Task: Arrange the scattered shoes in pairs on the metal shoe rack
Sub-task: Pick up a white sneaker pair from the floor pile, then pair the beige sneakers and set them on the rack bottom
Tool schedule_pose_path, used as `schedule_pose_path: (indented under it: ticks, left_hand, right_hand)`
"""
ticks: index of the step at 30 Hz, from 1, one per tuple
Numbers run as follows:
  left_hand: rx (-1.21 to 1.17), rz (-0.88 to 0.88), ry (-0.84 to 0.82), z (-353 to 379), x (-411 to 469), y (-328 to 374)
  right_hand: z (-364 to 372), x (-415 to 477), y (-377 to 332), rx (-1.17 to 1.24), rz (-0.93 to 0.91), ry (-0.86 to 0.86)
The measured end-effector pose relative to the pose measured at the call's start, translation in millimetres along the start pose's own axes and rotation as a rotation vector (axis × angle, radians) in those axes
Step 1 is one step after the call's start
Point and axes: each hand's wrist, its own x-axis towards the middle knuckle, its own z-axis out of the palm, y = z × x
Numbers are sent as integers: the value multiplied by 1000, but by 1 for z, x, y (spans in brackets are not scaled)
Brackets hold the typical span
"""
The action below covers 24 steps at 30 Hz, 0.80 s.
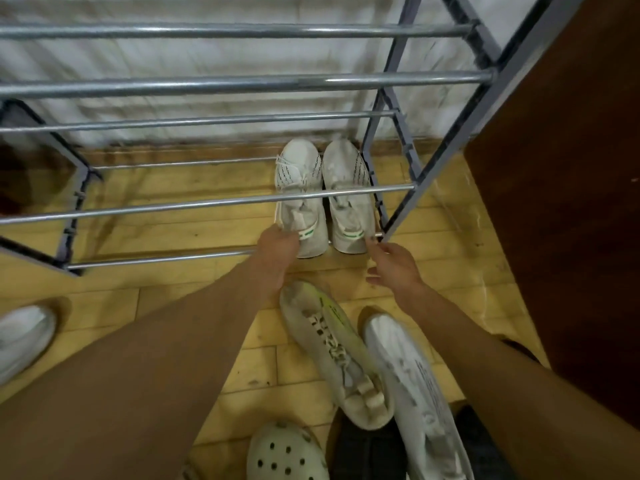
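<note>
I am following this remotely through the head camera, and one pair is sitting on the lowest tier of the metal shoe rack [173, 206], tucked against its right-hand end with the toes pointing at the wall. The left sneaker [298, 168] and the right sneaker [344, 164] are lying side by side, almost touching, their soles bridging the low bars and their heels resting over the front one. I am reading that end position as a way of keeping room along the tier for more pairs.

The left hand [277, 244] is curling over the heel collar of the left sneaker and appears to be gripping it, though its fingertips are hiding behind the back of the hand. I am judging that it is squaring the shoe against its partner. The right hand [391, 261] is loosely spread and holding nothing, one fingertip touching the heel of the right sneaker, probably steadying it.

On the wooden floor [138, 292] close to me, a beige sneaker [332, 348] is lying against a white sneaker [415, 382], with a perforated clog [284, 455] and a black shoe [367, 445] beside them and another white shoe [24, 337] well apart at the left edge, so I am judging most of the job as not yet done
</note>
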Motion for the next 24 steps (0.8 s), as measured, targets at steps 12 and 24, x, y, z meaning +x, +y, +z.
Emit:
schedule_pose_path:
  ticks: [12,24]
  left_hand:
    - [726,205,-162,-29,-128,-33]
    - [610,141,-196,-51,-190,-90]
  right_hand:
    - [-40,-102,47,-624,-33,-273]
    - [-6,-132,97,-971,37,-162]
